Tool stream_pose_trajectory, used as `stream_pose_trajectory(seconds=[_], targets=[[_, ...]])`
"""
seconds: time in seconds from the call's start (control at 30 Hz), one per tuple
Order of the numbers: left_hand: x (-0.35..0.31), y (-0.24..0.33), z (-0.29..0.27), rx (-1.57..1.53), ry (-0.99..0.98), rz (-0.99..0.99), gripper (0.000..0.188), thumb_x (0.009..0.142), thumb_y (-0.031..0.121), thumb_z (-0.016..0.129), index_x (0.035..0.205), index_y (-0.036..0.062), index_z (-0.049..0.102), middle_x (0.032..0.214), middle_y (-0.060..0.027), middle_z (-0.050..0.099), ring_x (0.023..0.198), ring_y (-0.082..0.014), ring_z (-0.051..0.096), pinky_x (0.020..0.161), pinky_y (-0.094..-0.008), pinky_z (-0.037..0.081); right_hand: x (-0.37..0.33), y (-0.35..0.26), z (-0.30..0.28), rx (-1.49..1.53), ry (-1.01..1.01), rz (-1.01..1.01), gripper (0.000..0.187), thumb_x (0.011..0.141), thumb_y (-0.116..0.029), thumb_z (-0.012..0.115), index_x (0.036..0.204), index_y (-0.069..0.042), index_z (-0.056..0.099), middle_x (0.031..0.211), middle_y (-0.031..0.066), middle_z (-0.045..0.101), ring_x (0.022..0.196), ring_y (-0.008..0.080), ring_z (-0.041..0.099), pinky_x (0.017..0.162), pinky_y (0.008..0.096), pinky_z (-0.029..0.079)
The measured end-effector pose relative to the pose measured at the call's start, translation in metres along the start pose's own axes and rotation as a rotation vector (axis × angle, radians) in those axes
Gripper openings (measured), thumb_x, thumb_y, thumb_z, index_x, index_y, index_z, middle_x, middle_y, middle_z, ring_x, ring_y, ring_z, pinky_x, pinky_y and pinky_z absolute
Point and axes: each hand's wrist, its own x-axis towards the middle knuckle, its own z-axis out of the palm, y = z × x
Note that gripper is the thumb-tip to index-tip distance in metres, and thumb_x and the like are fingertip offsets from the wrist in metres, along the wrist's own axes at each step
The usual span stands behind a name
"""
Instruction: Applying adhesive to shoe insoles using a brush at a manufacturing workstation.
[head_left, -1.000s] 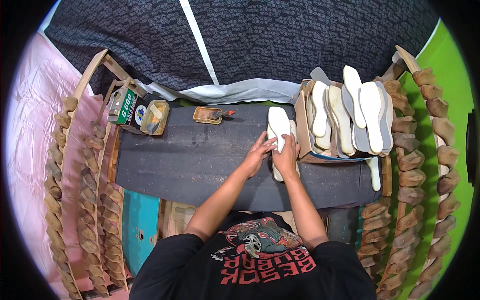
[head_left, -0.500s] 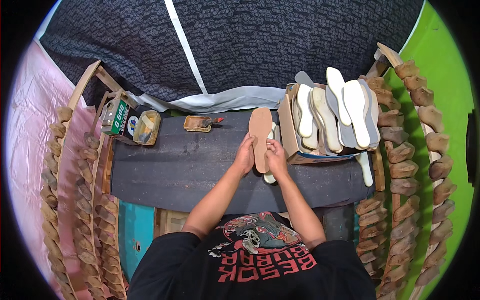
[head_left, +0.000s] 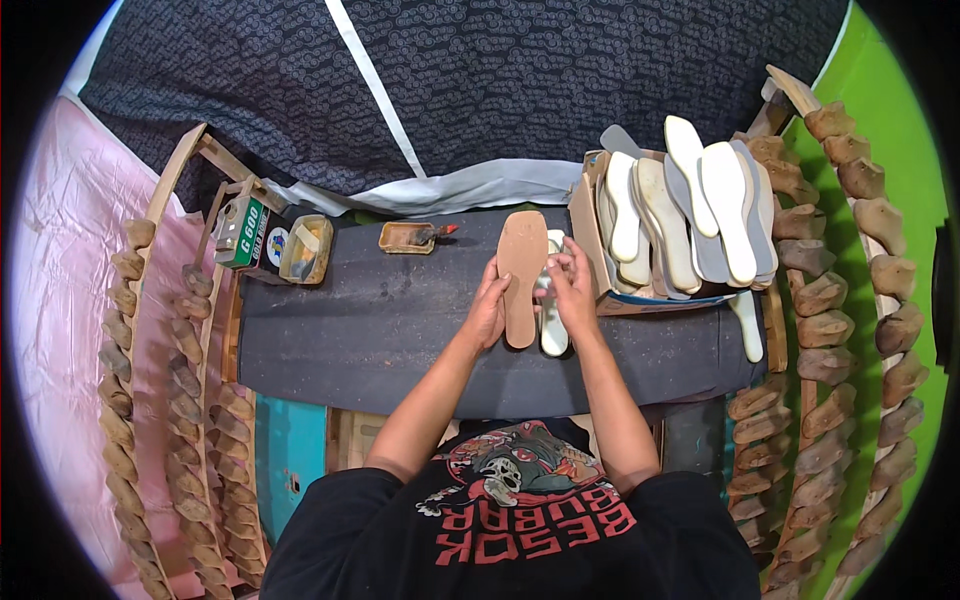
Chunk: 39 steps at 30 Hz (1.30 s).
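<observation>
A tan insole stands toe-up in front of me, broad at the top and narrower at the heel. My left hand grips its left edge, with the thumb over the front face and the other fingers hidden behind. Just off its right edge is my right hand, fingers bent and apart; I see nothing held in it. A white insole lies on the dark-covered table beneath my right hand, partly covered by that hand.
At the right, a cardboard box overflows with white, grey and beige insoles. A tray with a brush, a yellowish container and a green-labelled can sit at back left. Racks of wooden shoe lasts flank the table.
My right hand has come off the tan insole, its fingers opening and shifting slightly up and right. My left hand still grips the insole. The whole view has shifted slightly.
</observation>
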Motion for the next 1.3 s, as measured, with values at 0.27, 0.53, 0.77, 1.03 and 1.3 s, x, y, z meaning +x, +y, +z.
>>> stream_pose_trajectory(seconds=[0.27,0.53,0.77,1.03,1.3], targets=[[-0.026,-0.014,-0.026,0.065,0.099,-0.038,0.058,0.109,0.053,0.039,0.149,0.0109,0.037,0.127,-0.0159,0.063,0.101,-0.0272,0.071,0.087,-0.0419,0.06,-0.008,0.005,0.015,-0.162,-0.121,-0.005,0.062,0.088,-0.011,0.076,0.144,-0.004,0.051,0.124,0.0069,0.059,0.084,0.0103,0.055,0.074,0.0268,0.05],[-0.058,-0.013,-0.035,0.041,0.124,-0.114,0.075,0.107,0.065,0.024,0.144,0.0058,0.05,0.116,-0.0152,0.067,0.095,-0.0248,0.068,0.085,-0.0419,0.058,-0.016,0.021,0.034,0.074,-0.065,0.104,0.027,0.103,-0.004,0.053,0.129,-0.001,0.06,0.1,0.0041,0.061,0.073,0.009,0.06,0.066,0.026,0.052],[-0.076,0.0,-0.049,-0.086,0.077,-0.134,0.075,0.106,0.065,0.021,0.143,0.0075,0.053,0.125,-0.0129,0.066,0.097,-0.0243,0.067,0.086,-0.0451,0.059,-0.015,0.033,0.059,-0.132,-0.14,0.073,0.027,0.099,-0.002,0.056,0.125,-0.001,0.061,0.092,0.0022,0.063,0.075,0.0092,0.059,0.069,0.0258,0.051],[-0.091,0.018,-0.116,-0.205,0.093,-0.144,0.074,0.103,0.064,0.026,0.136,0.0064,0.058,0.11,-0.0123,0.068,0.088,-0.0245,0.068,0.08,-0.0445,0.06,0.008,0.056,0.097,-0.201,-0.169,0.144,0.035,0.099,-0.019,0.064,0.128,-0.001,0.059,0.09,0.0043,0.065,0.075,0.0112,0.059,0.07,0.0272,0.05],[-0.101,0.054,-0.175,-0.276,0.075,-0.158,0.069,0.102,0.058,0.028,0.134,0.0059,0.059,0.108,-0.0124,0.067,0.088,-0.0245,0.066,0.075,-0.0422,0.059,0.06,0.08,0.173,0.055,-0.059,0.507,0.074,0.101,-0.038,0.066,0.157,-0.003,0.032,0.097,0.0088,0.065,0.06,0.0144,0.06,0.053,0.0271,0.05]])
